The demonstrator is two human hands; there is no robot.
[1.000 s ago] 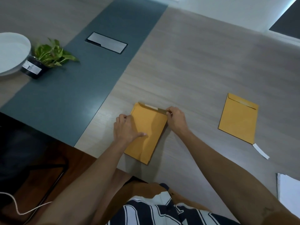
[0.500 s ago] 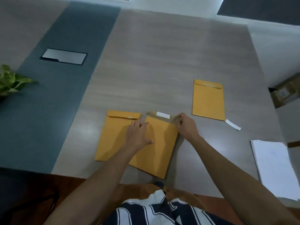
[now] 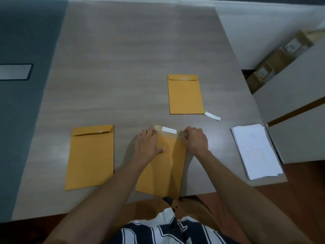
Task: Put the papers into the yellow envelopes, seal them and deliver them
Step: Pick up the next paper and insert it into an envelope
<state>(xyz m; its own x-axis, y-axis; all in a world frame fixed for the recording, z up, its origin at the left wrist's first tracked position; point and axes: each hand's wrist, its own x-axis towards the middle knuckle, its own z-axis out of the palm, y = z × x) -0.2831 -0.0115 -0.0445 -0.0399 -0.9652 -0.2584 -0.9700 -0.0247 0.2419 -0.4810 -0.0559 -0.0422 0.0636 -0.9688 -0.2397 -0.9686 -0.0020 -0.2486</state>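
Two hands on the near envelope point(image 3: 163, 166): left hand point(image 3: 149, 145) flat, fingers straight, pinning it to the tabletop point(image 3: 123, 67); right hand point(image 3: 195, 140) pinching the flap's strip point(image 3: 169, 130); sealing step I'd say; next peel, fold, press; papers point(image 3: 256, 150) sit right.

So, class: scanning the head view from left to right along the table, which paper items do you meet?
Left yellow envelope → envelope being sealed → far envelope → loose white strip → white paper stack.
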